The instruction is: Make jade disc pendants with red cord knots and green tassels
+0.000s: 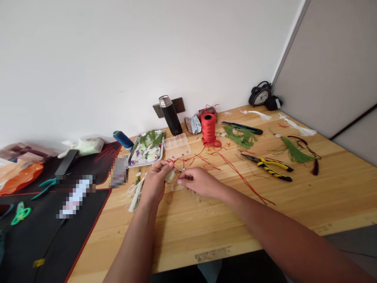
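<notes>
1. Wooden table [206, 224]: near edge runs below both forearms. Black mat [85, 236] at its left, green scissors [21, 213] lying on it.
2. Left hand [156, 177]: above the table, thumb and forefinger pinched together on a red cord [170, 160].
3. Right hand [198, 181]: just beside the left, fingers curled, thumb and forefinger nearly closed at the same cord; cannot tell whether the tips grip it.
4. Red cord: between the two hands, with a small green bead [180, 171] near the right fingertips.
5. White tassel [136, 198]: on the table, just left of the left wrist.
6. Right of the hands: loose red strands [234, 168], then pliers [269, 167] with yellow-and-black handles, spread apart. Beyond these, a green tassel [297, 151] and a dark red tassel [315, 167].
7. Beyond the hands: metal tray [144, 164] holding greenery and small pieces; clear divided box [178, 144] beside it; red spool [208, 129] upright; utility knife [243, 127] to its right.
8. Farthest: black flask [171, 118] near the wall; alarm clock [260, 95] in the far right corner.
</notes>
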Demonstrator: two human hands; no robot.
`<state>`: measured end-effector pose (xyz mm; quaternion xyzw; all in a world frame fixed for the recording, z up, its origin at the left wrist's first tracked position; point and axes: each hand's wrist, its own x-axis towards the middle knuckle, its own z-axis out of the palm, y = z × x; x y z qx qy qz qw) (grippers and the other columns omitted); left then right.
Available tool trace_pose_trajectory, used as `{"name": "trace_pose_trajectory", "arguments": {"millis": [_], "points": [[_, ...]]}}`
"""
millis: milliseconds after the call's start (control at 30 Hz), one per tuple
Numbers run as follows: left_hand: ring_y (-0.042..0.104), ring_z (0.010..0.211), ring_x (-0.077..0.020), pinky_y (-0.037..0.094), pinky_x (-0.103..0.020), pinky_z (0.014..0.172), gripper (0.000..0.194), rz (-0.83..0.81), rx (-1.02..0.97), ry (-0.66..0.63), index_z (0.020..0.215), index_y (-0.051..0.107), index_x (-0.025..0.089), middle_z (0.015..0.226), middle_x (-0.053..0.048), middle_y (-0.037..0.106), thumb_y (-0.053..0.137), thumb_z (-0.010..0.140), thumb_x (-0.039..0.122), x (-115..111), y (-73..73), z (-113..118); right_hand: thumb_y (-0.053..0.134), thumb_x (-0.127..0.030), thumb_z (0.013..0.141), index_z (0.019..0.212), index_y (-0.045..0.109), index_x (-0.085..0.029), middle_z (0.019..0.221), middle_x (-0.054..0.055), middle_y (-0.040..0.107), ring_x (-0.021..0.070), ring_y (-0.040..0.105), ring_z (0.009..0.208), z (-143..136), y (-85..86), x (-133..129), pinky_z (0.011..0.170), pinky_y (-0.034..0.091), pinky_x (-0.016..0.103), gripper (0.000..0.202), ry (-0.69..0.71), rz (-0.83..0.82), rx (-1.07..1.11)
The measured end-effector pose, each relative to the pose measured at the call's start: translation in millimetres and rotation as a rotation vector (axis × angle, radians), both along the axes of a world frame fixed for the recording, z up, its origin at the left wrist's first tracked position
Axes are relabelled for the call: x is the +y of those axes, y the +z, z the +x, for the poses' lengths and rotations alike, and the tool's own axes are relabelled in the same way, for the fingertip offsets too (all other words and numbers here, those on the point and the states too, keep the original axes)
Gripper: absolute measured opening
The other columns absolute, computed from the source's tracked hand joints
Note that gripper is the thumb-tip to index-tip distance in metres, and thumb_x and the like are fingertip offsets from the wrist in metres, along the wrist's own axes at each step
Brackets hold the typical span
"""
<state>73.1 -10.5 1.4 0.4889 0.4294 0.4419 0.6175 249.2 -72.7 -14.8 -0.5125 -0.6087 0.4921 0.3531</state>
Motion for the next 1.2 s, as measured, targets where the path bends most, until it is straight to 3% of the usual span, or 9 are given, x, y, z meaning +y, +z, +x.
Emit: {"name": "trace_pose_trajectory", "arguments": {"millis": [267,700,1033,1200], "points": [[0.063,0.064,-0.0130,0.045,-0.023,0.064,0.044,-0.032,-0.034,0.069,0.076,0.072,0.017,0.071,-0.003,0.076,0.102,0.061,0.046,5.5,-4.7,-2.1,0.076,-0.028,0.095,0.098,0.080,-0.019,0.083,0.001,0.076,0.0151,0.065,0.073,-2.1,0.2,-2.9,0.066,0.039,0.027,0.010,-0.059,0.103,-0.141],[0.070,0.066,-0.0126,0.053,-0.019,0.062,0.044,-0.145,-0.174,0.138,0.074,0.070,0.016,0.070,-0.002,0.075,0.105,0.056,0.036,10.5,-6.1,-6.1,0.076,-0.026,0.096,0.121,0.080,-0.023,0.090,0.001,0.080,0.0166,0.069,0.076,1.1,4.5,-4.7,0.070,0.042,0.028,0.025,-0.072,0.198,-0.284],[0.074,0.069,-0.0139,0.059,-0.020,0.061,0.032,-0.294,-0.322,0.137,0.084,0.068,0.016,0.070,0.002,0.072,0.096,0.069,0.022,16.9,-10.1,-11.1,0.067,-0.010,0.098,0.134,0.071,-0.022,0.102,0.004,0.078,0.0199,0.071,0.090,-1.1,4.3,-6.0,0.079,0.044,0.030,0.038,-0.038,0.328,-0.383],[0.073,0.067,-0.0143,0.060,-0.021,0.061,0.031,-0.311,-0.293,0.116,0.087,0.071,0.016,0.071,0.000,0.074,0.096,0.072,0.024,13.4,-12.3,-5.2,0.066,-0.008,0.099,0.130,0.070,-0.022,0.115,0.006,0.078,0.0200,0.072,0.095,-1.7,6.2,-6.2,0.083,0.046,0.031,0.034,-0.038,0.430,-0.352]]}}
